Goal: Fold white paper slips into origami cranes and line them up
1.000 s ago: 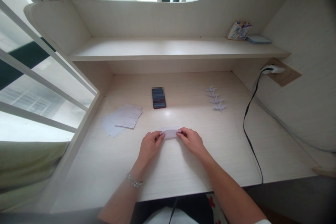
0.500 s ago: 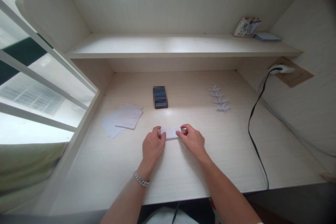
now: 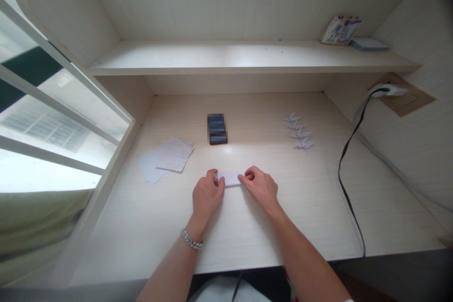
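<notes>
A small folded piece of white paper (image 3: 231, 179) lies between my hands near the middle of the desk. My left hand (image 3: 208, 194) pinches its left end between thumb and fingers. At the paper's right end, my right hand (image 3: 261, 189) has its thumb and fingertips closed on the edge. White paper sheets (image 3: 175, 155) are spread in a loose pile to the left. Several folded paper cranes (image 3: 300, 135) stand in a row to the right, and a dark phone (image 3: 217, 129) with a blurred screen lies beyond the paper.
A black cable (image 3: 342, 160) runs from the wall socket (image 3: 403, 94) down the desk's right side to its front edge. The shelf (image 3: 212, 54) above the back holds a colourful box (image 3: 340, 29) and a flat pale-blue item (image 3: 369, 44). White railings (image 3: 67, 122) border the left.
The view has shifted slightly. Both hands keep their hold on the folded paper in almost the same place, the right fingers a little more closed at its end.
</notes>
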{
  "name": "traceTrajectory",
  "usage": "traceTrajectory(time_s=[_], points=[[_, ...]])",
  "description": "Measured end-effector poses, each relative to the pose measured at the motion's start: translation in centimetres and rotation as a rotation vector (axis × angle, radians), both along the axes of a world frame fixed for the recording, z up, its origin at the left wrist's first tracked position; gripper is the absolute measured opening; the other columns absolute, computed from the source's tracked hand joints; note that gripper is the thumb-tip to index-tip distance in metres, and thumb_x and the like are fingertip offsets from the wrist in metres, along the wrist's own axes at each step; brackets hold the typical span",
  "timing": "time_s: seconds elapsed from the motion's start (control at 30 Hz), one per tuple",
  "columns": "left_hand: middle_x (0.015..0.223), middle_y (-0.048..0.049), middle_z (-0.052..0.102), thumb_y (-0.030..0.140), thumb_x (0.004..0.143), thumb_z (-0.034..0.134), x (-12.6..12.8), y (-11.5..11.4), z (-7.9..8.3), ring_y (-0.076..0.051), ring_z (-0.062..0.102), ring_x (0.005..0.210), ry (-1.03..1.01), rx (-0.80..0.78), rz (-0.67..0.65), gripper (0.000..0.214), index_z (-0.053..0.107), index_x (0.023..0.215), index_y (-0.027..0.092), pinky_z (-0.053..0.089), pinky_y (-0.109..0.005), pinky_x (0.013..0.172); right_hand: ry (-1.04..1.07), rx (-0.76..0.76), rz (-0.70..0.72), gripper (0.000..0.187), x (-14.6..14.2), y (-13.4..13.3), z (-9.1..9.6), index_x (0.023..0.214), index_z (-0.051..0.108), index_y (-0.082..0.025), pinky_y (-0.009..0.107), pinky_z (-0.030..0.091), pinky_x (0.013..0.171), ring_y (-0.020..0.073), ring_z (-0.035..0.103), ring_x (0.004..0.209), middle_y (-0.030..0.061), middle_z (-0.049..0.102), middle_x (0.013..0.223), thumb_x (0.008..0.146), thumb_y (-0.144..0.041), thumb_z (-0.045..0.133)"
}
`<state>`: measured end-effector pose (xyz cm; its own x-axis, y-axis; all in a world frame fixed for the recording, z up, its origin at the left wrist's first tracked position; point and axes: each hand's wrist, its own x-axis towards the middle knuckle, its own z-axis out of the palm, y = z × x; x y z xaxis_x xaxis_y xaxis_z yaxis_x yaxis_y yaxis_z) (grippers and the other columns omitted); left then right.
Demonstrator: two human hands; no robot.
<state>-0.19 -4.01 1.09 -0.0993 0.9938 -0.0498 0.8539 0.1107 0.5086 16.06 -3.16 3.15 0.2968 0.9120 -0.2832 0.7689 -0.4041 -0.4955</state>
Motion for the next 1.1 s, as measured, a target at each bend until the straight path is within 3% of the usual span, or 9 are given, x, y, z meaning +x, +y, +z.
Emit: traceTrajectory(time_s=[0.77,1.1], points=[[0.077,-0.0011,0.067,0.039,0.082,0.047,0.2,0.2,0.0,-0.019,0.061,0.074,-0.001,-0.052,0.062,0.029,0.050,0.107,0.024,0.036,-0.028,0.062,-0.054,-0.042,-0.023,0.022,-0.3,0.3,0.3,0.078,0.064,-0.028,0.027,0.036,0.060,0.0181,0.061,0.076,-0.0031,0.069,0.079,0.071,-0.047,0.054],[0.078,-0.0026,0.069,0.039,0.082,0.047,0.4,0.2,1.1,-0.020,0.063,0.077,-0.007,-0.101,0.076,0.030,0.050,0.107,0.022,0.039,-0.029,0.063,-0.058,-0.050,-0.019,0.022,-0.3,0.3,0.6,0.076,0.064,-0.028,0.028,0.035,0.058,0.0183,0.062,0.075,-0.0030,0.069,0.079,0.072,-0.048,0.054]])
